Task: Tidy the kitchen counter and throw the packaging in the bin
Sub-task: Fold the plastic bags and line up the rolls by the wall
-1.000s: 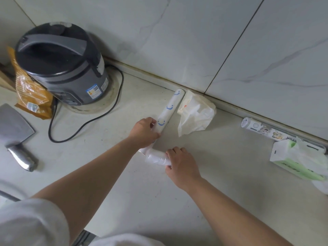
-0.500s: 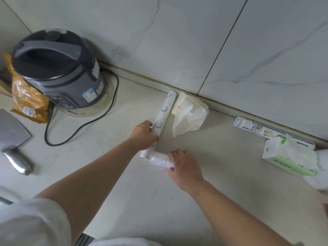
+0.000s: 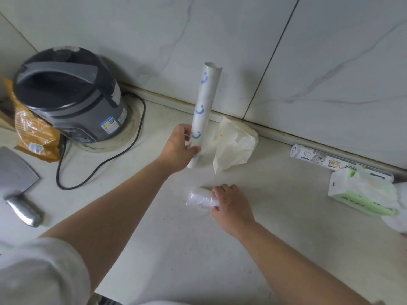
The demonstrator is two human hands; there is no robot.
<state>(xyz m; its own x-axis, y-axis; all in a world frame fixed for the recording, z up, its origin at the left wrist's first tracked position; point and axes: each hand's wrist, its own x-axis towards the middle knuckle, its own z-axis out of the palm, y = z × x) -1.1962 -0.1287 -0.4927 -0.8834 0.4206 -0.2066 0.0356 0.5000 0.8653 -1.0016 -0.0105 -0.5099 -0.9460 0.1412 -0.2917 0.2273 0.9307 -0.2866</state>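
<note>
Both grips clamped: left hand (image 3: 180,148) on upright tube (image 3: 203,111), right hand (image 3: 231,203) on plastic roll (image 3: 200,198); counter (image 3: 198,249) open nearby.

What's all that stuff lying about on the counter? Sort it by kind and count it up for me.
Rolls and tubes: 3 – smiley tube held upright in left hand, small clear roll under right hand, patterned roll by the wall
Bags and packets: 2 – white plastic bag, orange packet
Tissue packs: 1 –
Appliances: 1 – rice cooker
Knives: 1 – cleaver
Total: 8
</note>
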